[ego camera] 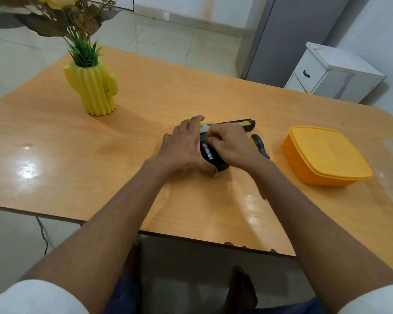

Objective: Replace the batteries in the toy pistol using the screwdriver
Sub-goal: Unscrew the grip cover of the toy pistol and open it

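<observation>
Head view: near table centre the toy pistol (213, 155) lies flat, barrel toward three o'clock, grip toward six. The left hand (182, 146) steadies the grip with fingers fairly straight; the right hand (227, 143) pinches something small at its battery bay, unidentifiable. A slipped pinch could drop it. The screwdriver (260, 147) lies beside.

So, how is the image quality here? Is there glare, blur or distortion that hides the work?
Head view: bright glare patches lie on the table at left and near the right forearm. The wide lens bends the table edges. The picture is slightly soft overall. The toy pistol is mostly covered by the left hand and right hand, so the battery compartment cannot be seen.
</observation>
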